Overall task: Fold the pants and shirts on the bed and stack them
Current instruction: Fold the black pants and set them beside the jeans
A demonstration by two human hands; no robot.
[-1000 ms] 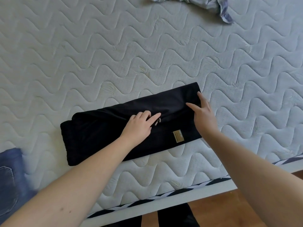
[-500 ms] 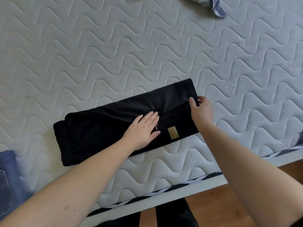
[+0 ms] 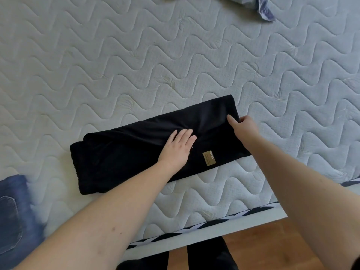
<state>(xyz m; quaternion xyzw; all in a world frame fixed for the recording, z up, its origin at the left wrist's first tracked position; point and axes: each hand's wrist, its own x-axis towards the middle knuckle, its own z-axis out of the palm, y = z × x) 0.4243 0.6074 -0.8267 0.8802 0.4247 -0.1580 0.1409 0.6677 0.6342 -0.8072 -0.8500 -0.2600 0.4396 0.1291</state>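
Fingers (image 3: 184, 133) of the left hand (image 3: 176, 149) are being held straight and together, pressed flat on the middle of the black pants (image 3: 126, 152). The right end of the pants is being pinched by the right hand (image 3: 243, 129), thumb on top, fingers curled at the edge. The pants are lying folded into a long strip on the mattress (image 3: 175, 55), near its 6 o'clock edge, a tan label (image 3: 209, 157) facing up. Jeans (image 3: 13, 211) are lying at 8 o'clock, a grey garment (image 3: 261, 4) at 12. Compared with half a second ago, the grips are being kept almost unchanged; the left fingers are being closed together slightly.
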